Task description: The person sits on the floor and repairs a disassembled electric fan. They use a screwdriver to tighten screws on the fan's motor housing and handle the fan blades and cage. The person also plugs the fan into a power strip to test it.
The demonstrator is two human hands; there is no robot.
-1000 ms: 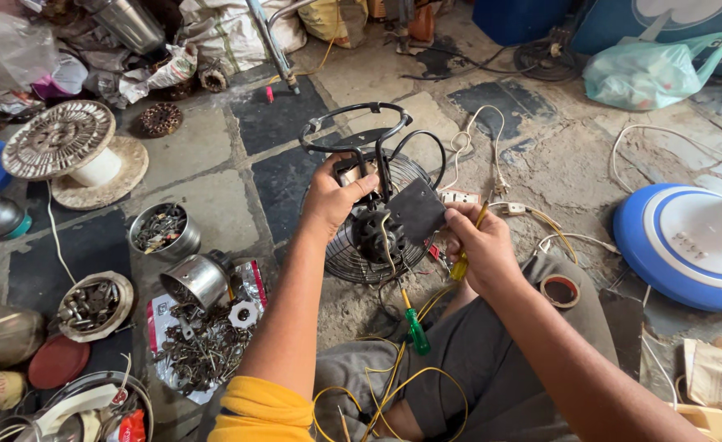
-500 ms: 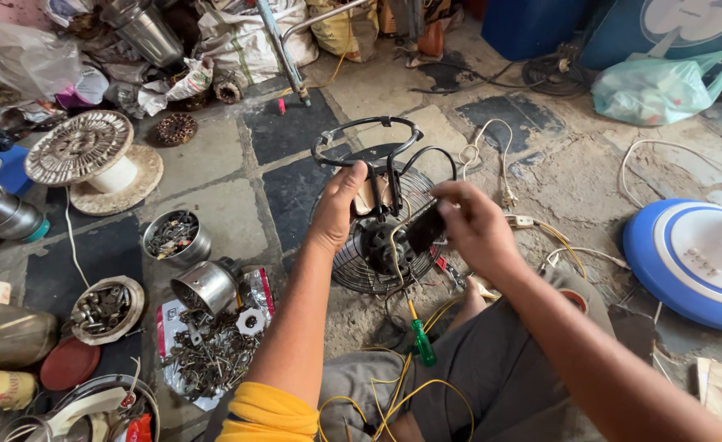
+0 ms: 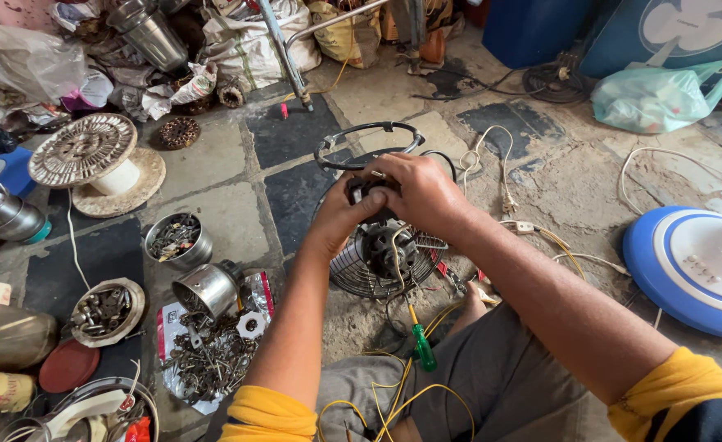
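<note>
Gripping the fan motor from both sides: left hand curled under its top part, right hand clasped over it, fingers closed. Motor sits in a wire guard on the stone floor. Green screwdriver lies just below.

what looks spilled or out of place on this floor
A steel cup lies tipped on its side, with screws and small metal parts strewn over a sheet below it. Both hands, left hand and right hand, grip a bare fan motor.
</note>
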